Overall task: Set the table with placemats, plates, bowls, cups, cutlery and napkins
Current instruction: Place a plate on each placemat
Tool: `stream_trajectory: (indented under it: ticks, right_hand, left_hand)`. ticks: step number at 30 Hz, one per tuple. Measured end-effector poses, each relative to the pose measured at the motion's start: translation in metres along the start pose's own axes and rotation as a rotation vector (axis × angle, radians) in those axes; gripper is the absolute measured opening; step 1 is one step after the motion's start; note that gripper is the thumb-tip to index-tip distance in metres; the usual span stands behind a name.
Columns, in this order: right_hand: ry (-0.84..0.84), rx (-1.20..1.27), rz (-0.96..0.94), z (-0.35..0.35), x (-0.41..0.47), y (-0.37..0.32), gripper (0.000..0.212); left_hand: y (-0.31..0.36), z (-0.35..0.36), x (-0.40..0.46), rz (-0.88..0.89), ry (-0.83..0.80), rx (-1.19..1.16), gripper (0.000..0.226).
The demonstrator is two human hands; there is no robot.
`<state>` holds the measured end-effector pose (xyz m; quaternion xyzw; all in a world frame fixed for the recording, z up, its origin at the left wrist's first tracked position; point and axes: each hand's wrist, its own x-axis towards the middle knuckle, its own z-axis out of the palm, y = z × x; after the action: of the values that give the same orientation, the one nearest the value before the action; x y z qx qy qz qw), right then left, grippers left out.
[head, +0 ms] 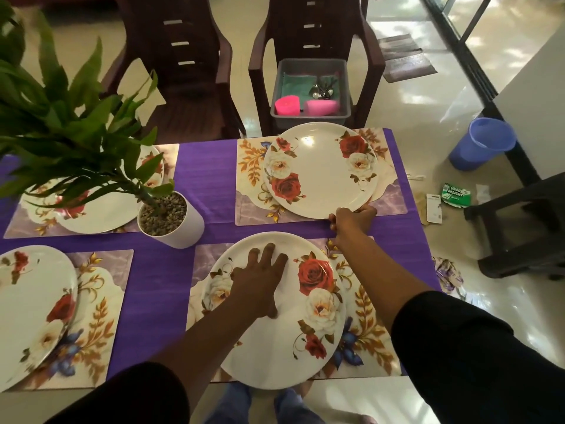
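Observation:
Several white plates with red and white roses lie on floral placemats over a purple tablecloth (204, 179). My left hand (260, 280) rests flat, fingers spread, on the near right plate (284, 338), which sits on its placemat (370, 332). My right hand (351, 220) grips the near rim of the far right plate (321, 169) on the far right placemat (247, 191). Two more plates lie at the left, one near (27, 307) and one far (101, 212). A grey tub (308, 93) on a chair holds pink cups, green napkins and cutlery.
A potted green plant in a white pot (174, 218) stands mid-table between the left and right settings. Two dark chairs (189, 56) stand across the table. On the floor at the right are a blue bucket (483, 142), a dark stool (526, 224) and some packets.

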<state>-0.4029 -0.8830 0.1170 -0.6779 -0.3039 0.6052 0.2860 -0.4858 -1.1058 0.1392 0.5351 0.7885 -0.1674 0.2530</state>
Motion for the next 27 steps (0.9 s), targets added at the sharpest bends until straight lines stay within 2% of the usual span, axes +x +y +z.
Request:
stream_trajectory:
  ticks: [6, 11, 13, 16, 18, 20, 23, 25, 27]
  right_hand:
    - [-0.128, -0.045, 0.047, -0.013, -0.003, 0.004, 0.040]
    - [-0.152, -0.099, -0.065, -0.038, -0.025, 0.002, 0.035]
    - [-0.162, -0.232, -0.199, -0.054, -0.038, 0.011, 0.029]
    - [-0.153, -0.607, -0.506, -0.074, -0.069, 0.032, 0.027]
    - [-0.188, -0.829, -0.617, -0.081, -0.099, 0.049, 0.024]
    - [-0.231, -0.975, -0.727, -0.084, -0.125, 0.067, 0.025]
    - [-0.344, -1.029, -0.941, -0.073, -0.165, 0.095, 0.022]
    - [-0.419, -1.069, -1.015, -0.055, -0.187, 0.113, 0.025]
    - [-0.534, -1.121, -1.086, -0.031, -0.210, 0.133, 0.037]
  left_hand:
    - [-0.004, 0.000, -0.003, 0.024, 0.042, -0.004, 0.128]
    - [-0.017, 0.014, -0.019, 0.088, 0.178, -0.024, 0.118]
    - [-0.023, 0.026, -0.036, 0.115, 0.309, -0.141, 0.103]
    - [-0.039, 0.050, -0.071, 0.115, 0.632, -0.375, 0.074]
    - [-0.067, 0.074, -0.098, 0.032, 0.778, -0.490, 0.058]
    - [-0.101, 0.097, -0.125, -0.094, 0.850, -0.513, 0.053]
    - [-0.167, 0.121, -0.168, -0.296, 0.895, -0.446, 0.050]
    - [-0.210, 0.134, -0.187, -0.453, 0.864, -0.378, 0.058]
    - [-0.253, 0.144, -0.198, -0.589, 0.700, -0.329, 0.080]
